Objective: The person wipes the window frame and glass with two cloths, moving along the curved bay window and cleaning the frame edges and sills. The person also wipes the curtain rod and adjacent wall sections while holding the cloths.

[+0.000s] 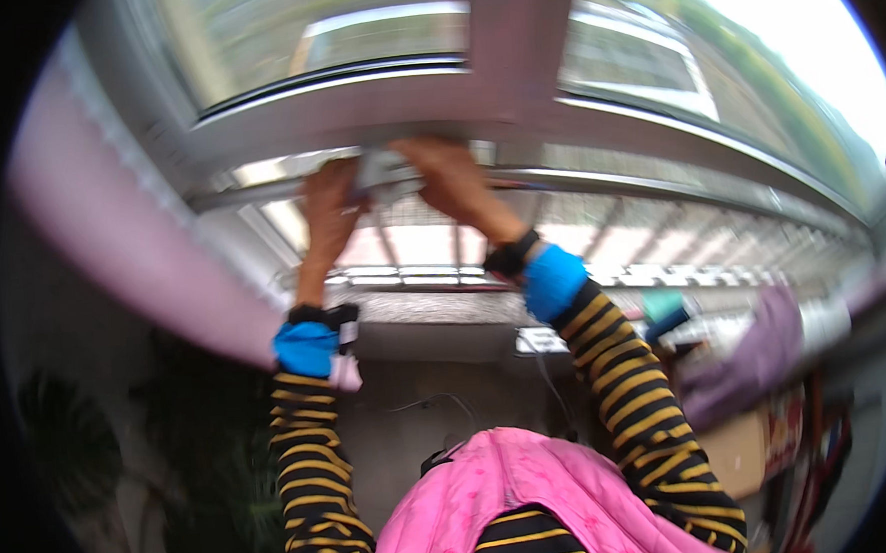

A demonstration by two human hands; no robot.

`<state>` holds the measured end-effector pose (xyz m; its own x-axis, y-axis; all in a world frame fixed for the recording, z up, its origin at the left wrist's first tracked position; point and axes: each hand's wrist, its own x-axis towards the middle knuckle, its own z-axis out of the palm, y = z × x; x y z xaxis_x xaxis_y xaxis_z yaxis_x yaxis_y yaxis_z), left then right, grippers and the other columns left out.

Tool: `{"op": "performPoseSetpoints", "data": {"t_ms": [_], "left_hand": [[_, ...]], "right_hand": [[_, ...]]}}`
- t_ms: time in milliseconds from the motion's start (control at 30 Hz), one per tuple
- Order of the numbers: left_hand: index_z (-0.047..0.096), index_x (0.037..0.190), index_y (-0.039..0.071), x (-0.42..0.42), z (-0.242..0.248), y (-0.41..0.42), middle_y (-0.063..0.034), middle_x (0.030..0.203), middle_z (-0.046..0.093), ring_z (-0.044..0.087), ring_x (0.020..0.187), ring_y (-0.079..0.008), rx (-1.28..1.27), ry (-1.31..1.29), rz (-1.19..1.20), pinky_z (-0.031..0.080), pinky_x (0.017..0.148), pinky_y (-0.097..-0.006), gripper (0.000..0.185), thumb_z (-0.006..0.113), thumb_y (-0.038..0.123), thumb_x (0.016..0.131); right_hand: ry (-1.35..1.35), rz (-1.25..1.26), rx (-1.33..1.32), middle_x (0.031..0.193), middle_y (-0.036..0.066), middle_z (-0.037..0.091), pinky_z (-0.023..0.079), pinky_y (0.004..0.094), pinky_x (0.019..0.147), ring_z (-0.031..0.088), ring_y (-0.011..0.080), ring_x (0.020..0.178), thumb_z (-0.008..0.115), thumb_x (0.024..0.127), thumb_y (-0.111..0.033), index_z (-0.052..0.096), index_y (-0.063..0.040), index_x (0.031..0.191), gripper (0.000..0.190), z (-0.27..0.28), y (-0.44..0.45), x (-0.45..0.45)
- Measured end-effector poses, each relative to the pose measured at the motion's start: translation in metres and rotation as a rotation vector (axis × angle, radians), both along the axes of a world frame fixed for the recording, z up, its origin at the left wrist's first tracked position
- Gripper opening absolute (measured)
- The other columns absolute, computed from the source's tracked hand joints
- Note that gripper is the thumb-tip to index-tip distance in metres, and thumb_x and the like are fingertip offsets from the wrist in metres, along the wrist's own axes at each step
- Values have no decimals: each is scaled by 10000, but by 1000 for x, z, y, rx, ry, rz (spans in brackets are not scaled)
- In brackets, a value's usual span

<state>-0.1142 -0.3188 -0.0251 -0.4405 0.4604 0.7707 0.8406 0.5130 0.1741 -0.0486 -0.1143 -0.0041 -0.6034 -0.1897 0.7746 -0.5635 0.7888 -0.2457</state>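
My left hand (330, 207) and my right hand (449, 182) are raised before the window, just below its pinkish lower frame rail (374, 103). Between them is a pale grey, crumpled item (386, 174) that looks like a cloth; motion blur hides its details. Both hands grip it, the left at its left side and the right at its upper right. A metal rail (596, 182) runs behind the hands, with the bars of a railing (457, 246) under it.
A pink curtain (140, 240) with a pale edge hangs at the left, above dark leafy plants (68, 439). At the right, a purple cloth (755, 358) and a teal item (662, 305) lie near the sill. A cardboard box (734, 449) stands below. Thin cables (552, 383) trail beneath the sill.
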Motion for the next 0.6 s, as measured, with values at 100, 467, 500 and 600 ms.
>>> {"op": "performPoseSetpoints", "data": {"t_ms": [100,467,500,600], "left_hand": [[603,1201,107,-5,2,-2,-107,1073,623,565,1000,-329,-81,-1,6,405,841,-458,565,762,187,664],[571,1251,100,-11,-6,-12,-133,1204,566,476,1125,-313,-163,2,112,339,983,-438,497,504,483,942],[575,1253,95,-14,-7,-13,-134,1211,571,484,1127,-310,-156,-12,111,336,988,-434,510,471,497,956],[589,1236,78,-22,-6,-13,-145,1194,586,499,1120,-320,-126,-124,62,340,984,-434,519,453,499,966]], "right_hand": [[200,-98,145,934,110,626,482,420,762,617,320,897,607,687,60,591,-120,1106,457,-4,12,18],[190,-664,181,973,110,655,452,431,843,626,299,937,774,688,-145,616,-138,1127,466,-24,208,152],[225,-723,171,982,119,669,448,422,859,630,291,951,785,687,-171,643,-117,1106,446,-26,232,166],[239,-885,94,1001,124,666,431,421,896,616,300,972,717,716,-124,656,-79,1064,356,-28,304,207]]}}
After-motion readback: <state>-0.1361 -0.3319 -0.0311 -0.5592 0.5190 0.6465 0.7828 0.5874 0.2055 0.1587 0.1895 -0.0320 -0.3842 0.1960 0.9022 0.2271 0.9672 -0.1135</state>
